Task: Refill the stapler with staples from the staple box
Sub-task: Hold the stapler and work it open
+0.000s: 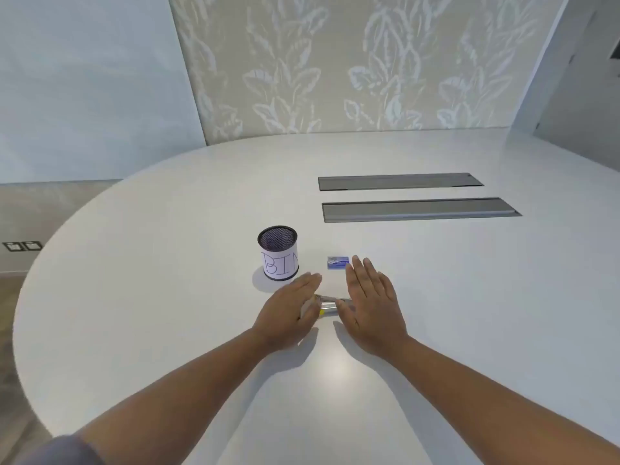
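I see a white table [167, 263] with a rounded edge. A black mesh cup [278, 252] stands upright on it, bearing a paper label that reads "BIN". Two grey hatches [401, 181] lie flush in the tabletop, parallel and well beyond the cup. A leaf-patterned wall panel [335, 62] stands behind the table.

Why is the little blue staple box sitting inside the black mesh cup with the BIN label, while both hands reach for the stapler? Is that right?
Not quite. In the head view the small blue staple box lies on the white table, to the right of the black mesh cup with the BIN label, not inside it. Both hands, left hand and right hand, do reach around the silver stapler.
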{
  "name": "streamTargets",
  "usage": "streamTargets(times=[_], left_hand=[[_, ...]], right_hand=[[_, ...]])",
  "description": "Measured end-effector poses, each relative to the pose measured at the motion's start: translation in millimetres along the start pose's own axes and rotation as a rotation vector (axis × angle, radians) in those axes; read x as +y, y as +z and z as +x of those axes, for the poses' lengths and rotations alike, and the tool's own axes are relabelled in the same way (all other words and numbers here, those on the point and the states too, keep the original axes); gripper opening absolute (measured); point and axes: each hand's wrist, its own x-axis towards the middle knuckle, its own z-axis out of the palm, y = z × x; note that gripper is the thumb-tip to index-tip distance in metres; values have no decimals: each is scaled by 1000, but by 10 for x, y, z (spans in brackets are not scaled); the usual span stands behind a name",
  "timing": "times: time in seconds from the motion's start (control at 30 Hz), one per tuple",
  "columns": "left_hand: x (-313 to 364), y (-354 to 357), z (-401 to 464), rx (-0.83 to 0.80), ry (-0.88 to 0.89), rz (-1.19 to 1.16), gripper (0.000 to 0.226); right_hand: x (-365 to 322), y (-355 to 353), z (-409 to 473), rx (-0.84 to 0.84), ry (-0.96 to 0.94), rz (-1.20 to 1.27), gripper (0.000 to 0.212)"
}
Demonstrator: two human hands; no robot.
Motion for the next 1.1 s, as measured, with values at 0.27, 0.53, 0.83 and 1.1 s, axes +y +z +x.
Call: streamTargets(times=[0.27, 0.53, 0.83, 1.1], left_hand=[[-157, 62, 71, -53, -242, -264, 70], [-196, 99, 167, -83, -248, -246, 62], [-172, 55, 223, -95, -343, -556, 45], [-87, 104, 278, 52, -380, -747, 52]], right_hand=[[72, 92, 84, -155, 119, 148, 68], [142, 153, 141, -193, 69, 317, 52], [194, 135, 288, -288, 105, 461, 48], [174, 123, 240, -191, 66, 499, 16]])
